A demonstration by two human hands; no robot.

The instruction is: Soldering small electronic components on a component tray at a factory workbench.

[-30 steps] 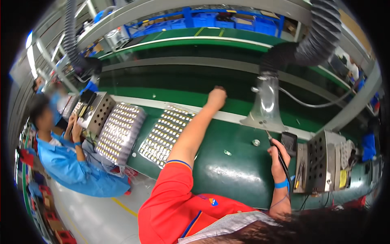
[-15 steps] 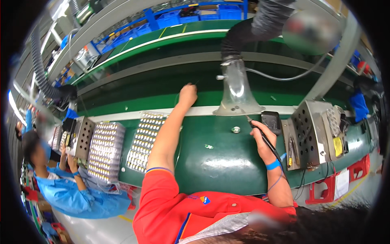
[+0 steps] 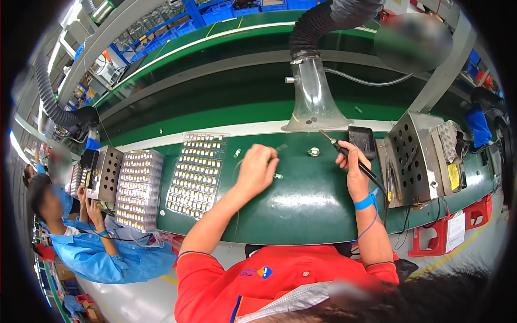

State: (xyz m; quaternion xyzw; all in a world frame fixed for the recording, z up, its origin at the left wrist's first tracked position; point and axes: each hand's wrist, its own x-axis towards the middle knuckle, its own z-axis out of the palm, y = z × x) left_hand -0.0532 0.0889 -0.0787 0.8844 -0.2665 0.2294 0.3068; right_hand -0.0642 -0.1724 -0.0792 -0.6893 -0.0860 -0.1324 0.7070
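Note:
My right hand (image 3: 355,168) is closed round the black handle of a soldering iron (image 3: 368,173), pen-fashion. The iron's bare tip points up and left, near the mouth of a clear fume hood (image 3: 313,107). Over the green worktop, my left hand (image 3: 258,169) has its fingers pinched together; a thin strand like solder wire (image 3: 237,215) trails from it toward me. What sits between the fingertips is too small to see well. A small round metallic part (image 3: 313,152) lies between my hands. Beside my left fingers is a small green-and-white piece (image 3: 278,176), with another small piece (image 3: 237,153) farther left.
Left of my arm lie a clear tray of small white-and-yellow parts (image 3: 195,175) and a stack of similar trays (image 3: 139,188). A black dish (image 3: 362,141) and a perforated metal box (image 3: 413,153) stand at right. A co-worker in blue (image 3: 102,253) sits at far left.
My left hand has come back toward me from the far green belt to above the worktop. My right hand still holds the iron, its tip now raised. The view has shifted slightly.

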